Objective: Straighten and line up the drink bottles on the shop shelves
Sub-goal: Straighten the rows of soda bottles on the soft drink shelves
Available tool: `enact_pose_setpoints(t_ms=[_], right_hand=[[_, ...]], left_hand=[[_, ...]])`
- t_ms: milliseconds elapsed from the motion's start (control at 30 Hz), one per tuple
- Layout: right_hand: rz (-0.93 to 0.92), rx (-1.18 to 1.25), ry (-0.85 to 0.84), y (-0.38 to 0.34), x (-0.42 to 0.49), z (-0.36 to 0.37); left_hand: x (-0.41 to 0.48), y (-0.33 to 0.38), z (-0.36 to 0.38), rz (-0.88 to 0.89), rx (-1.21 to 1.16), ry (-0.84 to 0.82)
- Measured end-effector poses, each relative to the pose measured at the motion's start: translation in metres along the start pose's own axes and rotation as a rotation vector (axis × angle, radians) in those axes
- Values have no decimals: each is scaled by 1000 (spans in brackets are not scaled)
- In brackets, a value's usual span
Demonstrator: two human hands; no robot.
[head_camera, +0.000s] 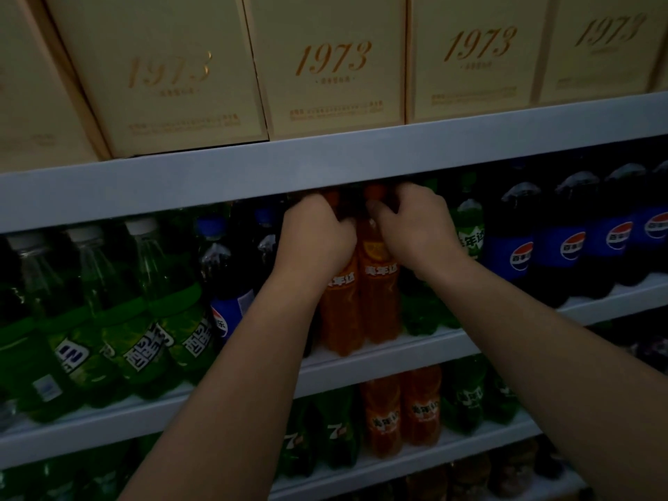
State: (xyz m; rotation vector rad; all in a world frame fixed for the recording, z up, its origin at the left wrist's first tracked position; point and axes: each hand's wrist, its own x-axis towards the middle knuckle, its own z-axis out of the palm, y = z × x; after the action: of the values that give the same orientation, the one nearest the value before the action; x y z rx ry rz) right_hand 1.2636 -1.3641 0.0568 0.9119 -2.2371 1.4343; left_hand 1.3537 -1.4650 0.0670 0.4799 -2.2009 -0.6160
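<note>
— Top of frame?
— Cream boxes [336, 66] marked 1973, on a grey shelf [217, 182].
— Below it?
— Green bottles [162, 301] lower left, cola bottles [564, 254] right, two orange bottles [379, 301] upright at centre, touching.
— Hands?
— Left hand [318, 229] and right hand [415, 226] each have fingers curled round an orange bottle's neck.

**readable print on the shop shelves**

a gold "1973" stands on each cream cardboard box [332, 59] on the top shelf; the small print beneath is too blurred to read. the tall orange plastic bottles [379, 283] carry white "美年达", as does the green plastic bottle [470, 240] just right of them. the dark cola bottles with blue labels [520, 254] show the pepsi roundel with "百事". the green bottles on the lower shelf [334, 428] bear a white "7".
</note>
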Motion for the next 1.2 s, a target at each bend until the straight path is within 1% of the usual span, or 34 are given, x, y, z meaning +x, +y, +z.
enact_pose_setpoints(t_ms=[133, 233, 367, 433, 500, 600, 667, 733, 800, 867, 933, 1000, 1100, 1167, 1200], right_hand=[[-30, -47, 17, -1, -4, 0], [-74, -66, 38, 0, -15, -1], [-172, 13, 147, 1, -50, -3], [-247, 54, 203, 1, -73, 0], [-338, 71, 230, -1, -91, 6], [-437, 81, 210, -13, -97, 20], [-492, 90, 190, -28, -90, 29], [-519, 84, 160, -45, -76, 40], [-460, 104, 85, -62, -62, 52], [-324, 120, -34, -74, -50, 64], [-168, 135, -168, -80, -40, 76], [-77, 147, -255, -82, -33, 84], [-30, 124, -269, -82, -27, 88], [-35, 101, -211, -82, -25, 87], [-47, 90, -174, -82, -25, 86]], left_hand=[[-18, -1, 3, -32, -54, 26], [-36, -7, 9, 0, -75, 53], [-73, -22, 21, 59, -11, 106], [-99, -35, 23, 107, -37, 133], [-121, -55, 20, 146, -29, 226], [-129, -90, -2, 167, 78, 436], [-118, -103, -23, 110, 83, 549], [-101, -107, -44, 23, 22, 582], [-87, -104, -60, -76, -62, 534], [-78, -101, -71, -148, -80, 436], [-69, -102, -79, -118, -58, 318], [-60, -104, -87, -70, -53, 210], [-47, -109, -97, -90, -73, 69], [-44, -112, -99, -53, -42, 52], [-44, -112, -99, -32, -19, 76]])
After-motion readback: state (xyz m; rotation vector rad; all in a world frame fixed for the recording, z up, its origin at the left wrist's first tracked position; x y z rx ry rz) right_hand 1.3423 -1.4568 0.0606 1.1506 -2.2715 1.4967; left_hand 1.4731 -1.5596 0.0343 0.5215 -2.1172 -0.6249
